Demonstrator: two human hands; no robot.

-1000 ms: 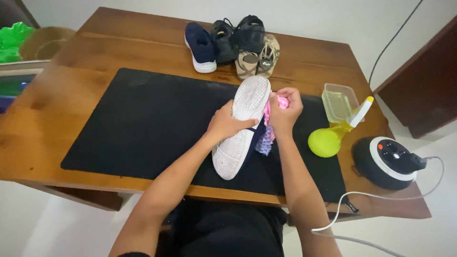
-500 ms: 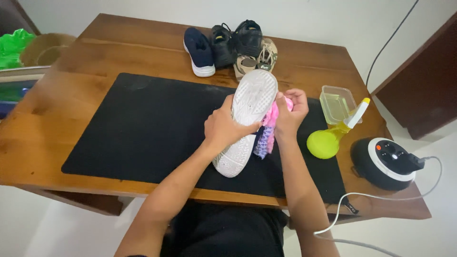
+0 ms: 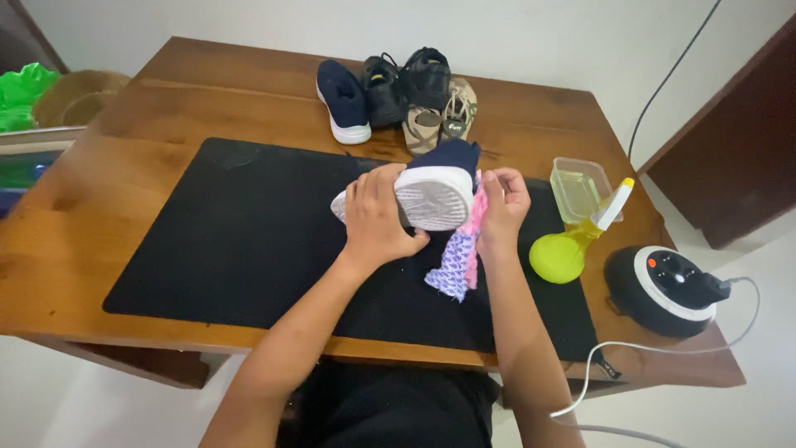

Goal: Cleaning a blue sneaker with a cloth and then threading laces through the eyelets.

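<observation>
Item held: one navy shoe with white sole, lifted above the black mat near the mat's far edge, toward its right half, sole turned up and toward the camera, navy upper showing at the far side. Left hand: closed around the shoe from the near left side, fingers wrapped over the sole's edge. Right hand: fingers curled shut on a patterned cloth, pink and purple-white, pressed against the right side of the sole; the cloth's loose end hangs down over the mat. Support: wooden table, the mat covering most of its near half. Far edge of the table, centre: a second navy shoe with white sole, upright, a pair of black shoes just beside it, and a pair of beige sandals touching the black pair on the near side. Right side of the table: a clear plastic tub off the mat's far right corner; a yellow-green spray bottle lying tilted just near of the tub, its white nozzle pointing toward the far right. Near right corner of the table: a round black-and-white device with a white cable trailing off the near edge.
</observation>
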